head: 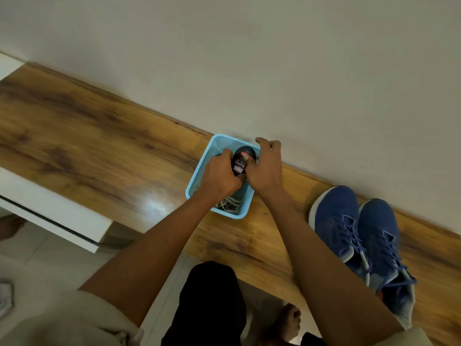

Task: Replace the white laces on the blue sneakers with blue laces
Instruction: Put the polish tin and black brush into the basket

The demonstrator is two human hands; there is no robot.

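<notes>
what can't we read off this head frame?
- Basket contents: mostly hidden by both hands; only pale laces show.
- Dark bottle: lower body covered by left hand and right hand.
- Sneakers: heels blurred, right forearm overlaps.

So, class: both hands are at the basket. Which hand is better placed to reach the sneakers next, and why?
Right. The right hand is on the basket's side nearer the sneakers, with bare bench between. The left hand grips the bottle and would have to cross over.

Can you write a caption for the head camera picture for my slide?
Both hands hold a dark bottle over the blue basket, beside blue-laced sneakers.
</notes>
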